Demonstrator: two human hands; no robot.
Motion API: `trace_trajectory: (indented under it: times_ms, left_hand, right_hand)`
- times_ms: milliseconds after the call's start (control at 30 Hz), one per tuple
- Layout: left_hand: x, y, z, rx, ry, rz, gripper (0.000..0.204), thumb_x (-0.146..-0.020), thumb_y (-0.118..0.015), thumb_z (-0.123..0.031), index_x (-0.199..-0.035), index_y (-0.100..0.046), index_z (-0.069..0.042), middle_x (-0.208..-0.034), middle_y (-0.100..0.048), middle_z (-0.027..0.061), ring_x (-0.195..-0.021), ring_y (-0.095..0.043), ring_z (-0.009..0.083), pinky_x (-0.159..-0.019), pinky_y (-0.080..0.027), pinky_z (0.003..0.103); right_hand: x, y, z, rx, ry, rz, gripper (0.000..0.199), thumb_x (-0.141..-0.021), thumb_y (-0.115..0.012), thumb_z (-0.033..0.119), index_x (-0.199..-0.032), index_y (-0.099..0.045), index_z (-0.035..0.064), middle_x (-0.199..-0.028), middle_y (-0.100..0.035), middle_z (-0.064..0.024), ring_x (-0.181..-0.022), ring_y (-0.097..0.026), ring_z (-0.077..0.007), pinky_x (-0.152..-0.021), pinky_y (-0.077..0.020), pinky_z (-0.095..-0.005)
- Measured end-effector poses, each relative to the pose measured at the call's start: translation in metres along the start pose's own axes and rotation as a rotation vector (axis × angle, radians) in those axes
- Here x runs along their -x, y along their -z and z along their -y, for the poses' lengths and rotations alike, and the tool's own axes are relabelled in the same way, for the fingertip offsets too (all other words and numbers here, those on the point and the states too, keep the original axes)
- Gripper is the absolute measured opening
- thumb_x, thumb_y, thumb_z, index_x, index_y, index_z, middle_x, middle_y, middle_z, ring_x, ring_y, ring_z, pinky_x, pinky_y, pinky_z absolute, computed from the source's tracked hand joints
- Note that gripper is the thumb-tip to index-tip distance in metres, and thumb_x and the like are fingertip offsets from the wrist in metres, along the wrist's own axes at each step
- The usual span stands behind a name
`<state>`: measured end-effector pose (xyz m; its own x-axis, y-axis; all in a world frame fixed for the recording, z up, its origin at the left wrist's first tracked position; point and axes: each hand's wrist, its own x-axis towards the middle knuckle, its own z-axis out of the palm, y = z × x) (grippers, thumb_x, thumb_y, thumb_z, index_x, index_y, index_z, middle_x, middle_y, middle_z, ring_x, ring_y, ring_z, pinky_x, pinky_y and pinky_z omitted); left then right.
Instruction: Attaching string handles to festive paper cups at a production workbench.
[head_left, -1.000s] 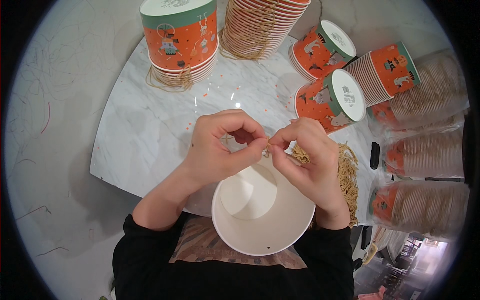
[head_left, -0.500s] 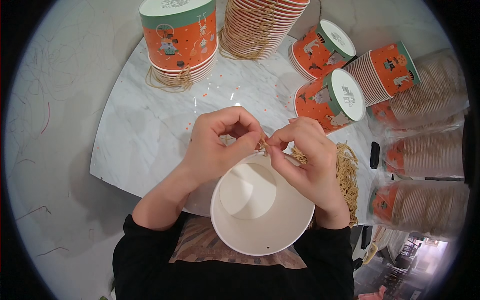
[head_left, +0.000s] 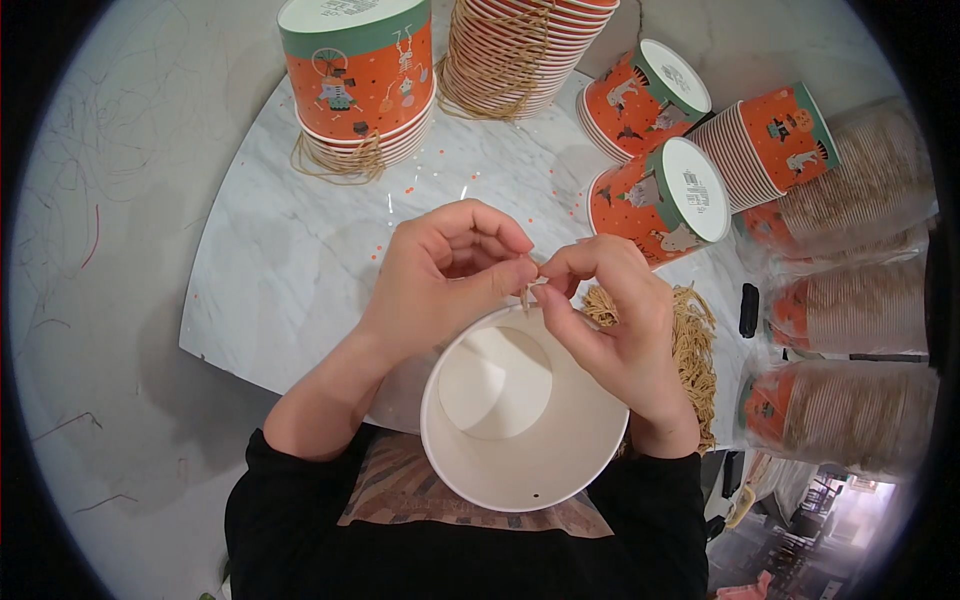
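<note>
Since a second ago the two hands have drawn a little closer over the far rim of the white paper bucket [head_left: 523, 415], and the string end [head_left: 527, 293] now hangs straight down between them. The step looks like threading or knotting a string handle at the bucket's rim; next it likely needs a steady pull through a small hole. The left hand [head_left: 440, 270] is curled nearly closed, thumb and forefinger pinching the string. The right hand [head_left: 615, 320] pinches the same end, fingers narrow, its palm against the bucket's right wall. A heap of tan strings [head_left: 690, 350] lies just right of the bucket on the marble table [head_left: 290, 260].
</note>
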<state>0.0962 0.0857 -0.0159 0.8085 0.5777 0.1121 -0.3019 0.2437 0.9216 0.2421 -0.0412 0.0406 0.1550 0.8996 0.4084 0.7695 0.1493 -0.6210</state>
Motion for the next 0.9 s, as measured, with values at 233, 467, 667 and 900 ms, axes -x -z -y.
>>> trace_trajectory:
  times_ms: [233,467,667,900]
  left_hand:
    - [-0.0025,0.0048,-0.0004,0.128,0.022,-0.015,0.022,-0.088,-0.070,0.004,-0.105,-0.058,-0.003,-0.093,-0.071,0.0078,-0.087,-0.069,0.0121,-0.079,-0.054,0.025]
    - [-0.0029,0.0042,0.0018,0.147,0.001,0.003,0.022,-0.089,-0.067,0.001,-0.106,-0.055,-0.005,-0.092,-0.069,0.0054,-0.085,-0.065,0.0100,-0.076,-0.052,0.024]
    - [-0.0026,0.0035,-0.0001,0.123,0.005,-0.018,0.020,-0.091,-0.066,-0.001,-0.106,-0.055,-0.007,-0.092,-0.067,0.0028,-0.086,-0.064,0.0088,-0.075,-0.049,0.023]
    - [-0.0029,0.0028,0.0002,0.152,0.027,-0.012,0.019,-0.091,-0.067,-0.003,-0.104,-0.054,-0.008,-0.091,-0.067,0.0025,-0.085,-0.062,0.0084,-0.075,-0.048,0.024]
  right_hand:
    - [-0.0007,0.0010,-0.0016,0.018,-0.003,0.092,0.018,-0.079,-0.080,0.011,-0.089,-0.066,0.0051,-0.078,-0.064,-0.0046,-0.072,-0.062,-0.0246,-0.075,-0.0475,-0.0355]
    - [-0.0005,-0.0004,-0.0025,0.035,0.049,0.107,0.014,-0.080,-0.077,0.009,-0.087,-0.066,0.0054,-0.079,-0.064,-0.0043,-0.075,-0.064,-0.0245,-0.079,-0.0484,-0.0367]
    - [-0.0007,0.0015,0.0003,0.008,0.045,0.106,0.011,-0.078,-0.074,0.005,-0.085,-0.065,0.0058,-0.079,-0.064,-0.0044,-0.077,-0.064,-0.0245,-0.081,-0.0488,-0.0372]
    - [0.0003,0.0012,-0.0001,0.010,0.074,0.096,0.013,-0.074,-0.074,0.003,-0.085,-0.067,0.0069,-0.081,-0.064,-0.0042,-0.081,-0.065,-0.0245,-0.082,-0.0498,-0.0372]
